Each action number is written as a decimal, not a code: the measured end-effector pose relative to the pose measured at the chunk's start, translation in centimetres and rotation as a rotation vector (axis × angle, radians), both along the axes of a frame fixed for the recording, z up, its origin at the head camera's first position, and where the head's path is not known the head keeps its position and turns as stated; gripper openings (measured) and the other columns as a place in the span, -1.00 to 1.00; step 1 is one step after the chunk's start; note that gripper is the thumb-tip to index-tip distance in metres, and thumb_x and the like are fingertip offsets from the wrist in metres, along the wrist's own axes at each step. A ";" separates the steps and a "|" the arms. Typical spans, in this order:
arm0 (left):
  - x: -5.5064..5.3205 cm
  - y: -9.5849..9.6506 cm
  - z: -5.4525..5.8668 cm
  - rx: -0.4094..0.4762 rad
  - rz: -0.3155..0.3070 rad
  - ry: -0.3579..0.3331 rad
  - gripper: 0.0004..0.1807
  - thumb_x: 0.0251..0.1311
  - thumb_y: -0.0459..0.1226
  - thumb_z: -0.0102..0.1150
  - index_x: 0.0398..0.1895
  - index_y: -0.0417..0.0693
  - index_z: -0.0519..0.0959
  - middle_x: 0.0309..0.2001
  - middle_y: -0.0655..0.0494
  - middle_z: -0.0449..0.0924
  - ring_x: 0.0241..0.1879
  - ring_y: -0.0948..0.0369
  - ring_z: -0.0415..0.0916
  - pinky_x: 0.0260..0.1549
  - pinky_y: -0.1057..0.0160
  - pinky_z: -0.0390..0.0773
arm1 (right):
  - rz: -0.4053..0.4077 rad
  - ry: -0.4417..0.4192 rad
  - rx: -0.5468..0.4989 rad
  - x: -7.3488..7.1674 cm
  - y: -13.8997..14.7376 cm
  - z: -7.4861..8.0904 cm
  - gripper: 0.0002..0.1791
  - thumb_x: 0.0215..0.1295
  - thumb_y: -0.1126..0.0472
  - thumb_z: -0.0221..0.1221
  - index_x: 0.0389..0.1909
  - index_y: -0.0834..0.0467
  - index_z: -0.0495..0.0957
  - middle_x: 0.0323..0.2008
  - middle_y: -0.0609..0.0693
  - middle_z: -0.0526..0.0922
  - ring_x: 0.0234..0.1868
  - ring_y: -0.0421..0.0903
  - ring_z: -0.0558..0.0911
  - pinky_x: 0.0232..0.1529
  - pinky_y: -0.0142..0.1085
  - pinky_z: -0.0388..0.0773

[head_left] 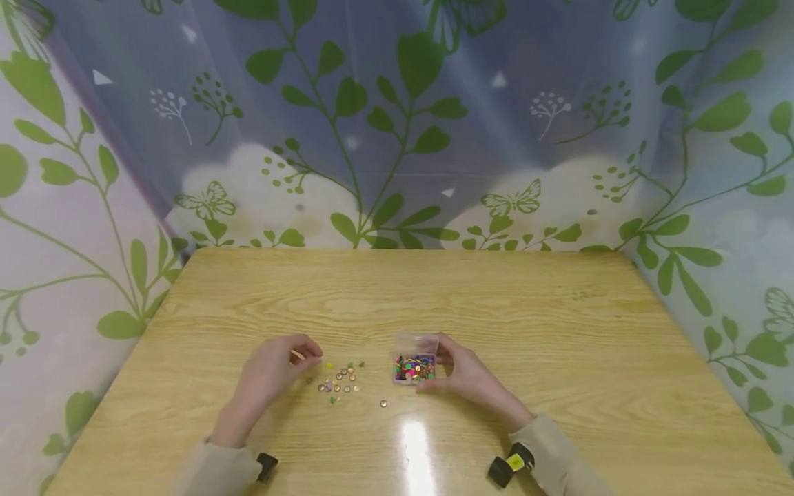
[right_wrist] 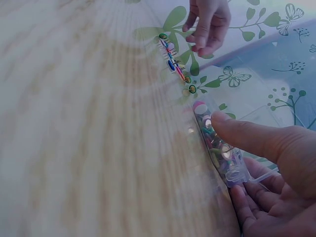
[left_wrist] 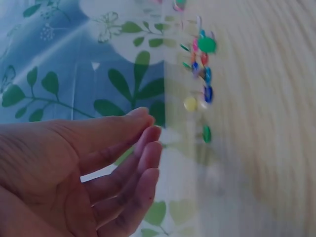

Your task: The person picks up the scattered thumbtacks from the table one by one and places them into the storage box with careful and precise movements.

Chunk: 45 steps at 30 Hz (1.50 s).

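Note:
A small clear plastic box (head_left: 406,383) full of colourful thumbtacks (head_left: 414,367) stands on the table, its hinged lid (head_left: 414,339) raised at the back. My right hand (head_left: 466,377) grips the box from the right, thumb along the front and fingers behind. Left of the box lies a loose scatter of thumbtacks (head_left: 338,388), several with points up, as the right wrist view shows. My left hand (head_left: 273,368) hovers at the scatter's left side. Its fingers (left_wrist: 148,158) bend gently, with the thumb close to the index fingertip and nothing visible between them.
One lone thumbtack (head_left: 383,404) lies between the scatter and the box, closer to me. The wooden table (head_left: 527,310) reaches back to a curtain (head_left: 397,138) printed with leaves and butterflies, which also hangs along both sides.

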<state>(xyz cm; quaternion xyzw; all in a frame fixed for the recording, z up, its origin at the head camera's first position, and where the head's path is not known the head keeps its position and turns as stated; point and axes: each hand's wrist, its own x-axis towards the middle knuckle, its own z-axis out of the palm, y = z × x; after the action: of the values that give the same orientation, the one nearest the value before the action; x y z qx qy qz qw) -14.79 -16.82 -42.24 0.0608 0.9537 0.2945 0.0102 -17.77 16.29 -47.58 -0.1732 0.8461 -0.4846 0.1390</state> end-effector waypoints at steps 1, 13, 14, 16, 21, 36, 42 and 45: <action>0.1 -0.3 -0.1 -0.007 -0.002 -0.010 -0.95 0.21 -0.26 0.41 -0.30 0.03 0.71 -0.33 0.21 0.72 -0.34 0.24 0.62 -0.33 0.16 0.60 | 0.004 0.005 0.001 0.0 0.0 0.0 -0.20 0.00 0.13 0.55 0.30 0.12 0.44 0.23 0.15 0.55 0.26 0.22 0.53 0.35 0.07 0.40; 0.8 -1.2 -1.3 -0.088 0.009 -0.068 -0.91 0.18 -0.28 0.41 -0.44 0.04 0.67 -0.52 0.25 0.59 -0.51 0.28 0.42 -0.49 0.26 0.42 | 0.020 0.012 -0.022 0.0 0.1 0.1 -0.22 0.03 0.15 0.54 0.29 0.15 0.44 0.23 0.16 0.55 0.27 0.22 0.52 0.36 0.08 0.39; 0.8 -1.2 -1.3 -0.084 0.009 -0.066 -0.91 0.18 -0.27 0.42 -0.42 0.03 0.66 -0.52 0.25 0.59 -0.51 0.28 0.42 -0.49 0.26 0.42 | 0.020 0.012 -0.020 0.0 0.1 0.0 -0.22 0.03 0.15 0.54 0.29 0.14 0.44 0.23 0.16 0.55 0.27 0.23 0.52 0.35 0.08 0.39; 0.8 -1.2 -1.4 -0.080 0.010 -0.062 -0.91 0.16 -0.25 0.43 -0.37 0.03 0.66 -0.49 0.26 0.60 -0.50 0.29 0.43 -0.48 0.26 0.43 | 0.018 0.009 -0.019 0.0 0.1 0.0 -0.23 0.03 0.15 0.54 0.29 0.14 0.44 0.23 0.17 0.55 0.27 0.23 0.52 0.35 0.08 0.39; 0.6 -1.0 -1.6 -0.058 -0.008 -0.038 -0.86 0.12 -0.25 0.46 -0.32 0.04 0.66 -0.45 0.27 0.62 -0.47 0.32 0.48 -0.45 0.27 0.48 | 0.016 0.012 -0.013 0.0 0.1 -0.1 -0.22 0.02 0.13 0.54 0.29 0.13 0.44 0.22 0.15 0.56 0.27 0.21 0.52 0.35 0.07 0.39; -0.6 0.9 -1.1 -0.039 0.013 0.044 -0.93 0.28 -0.25 0.34 -0.37 0.06 0.65 -0.37 0.17 0.72 -0.43 0.28 0.57 -0.42 0.20 0.55 | 0.002 -0.014 -0.022 0.1 0.2 0.1 -0.20 -0.01 0.13 0.55 0.30 0.06 0.45 0.22 0.08 0.56 0.27 0.18 0.52 0.37 0.04 0.38; -1.0 4.0 -0.2 0.002 -0.043 0.105 -0.90 0.24 -0.20 0.39 -0.34 0.07 0.63 -0.38 0.22 0.70 -0.38 0.26 0.64 -0.36 0.20 0.62 | -0.001 -0.014 -0.014 0.0 0.2 -0.1 -0.21 -0.01 0.11 0.56 0.29 0.06 0.45 0.21 0.09 0.57 0.26 0.19 0.53 0.37 0.07 0.38; -1.1 5.5 0.2 0.025 -0.091 0.109 -0.89 0.22 -0.20 0.41 -0.35 0.07 0.62 -0.40 0.24 0.69 -0.39 0.28 0.64 -0.36 0.21 0.63 | -0.002 -0.016 -0.010 0.0 0.2 -0.1 -0.21 0.00 0.11 0.55 0.29 0.06 0.45 0.22 0.11 0.56 0.26 0.21 0.53 0.37 0.11 0.36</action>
<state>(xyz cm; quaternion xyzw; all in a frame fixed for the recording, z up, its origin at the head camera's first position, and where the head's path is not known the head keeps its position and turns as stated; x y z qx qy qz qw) -15.92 -11.34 -42.01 0.1200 0.9453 0.3019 -0.0291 -17.76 16.49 -47.64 -0.1692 0.8426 -0.4904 0.1446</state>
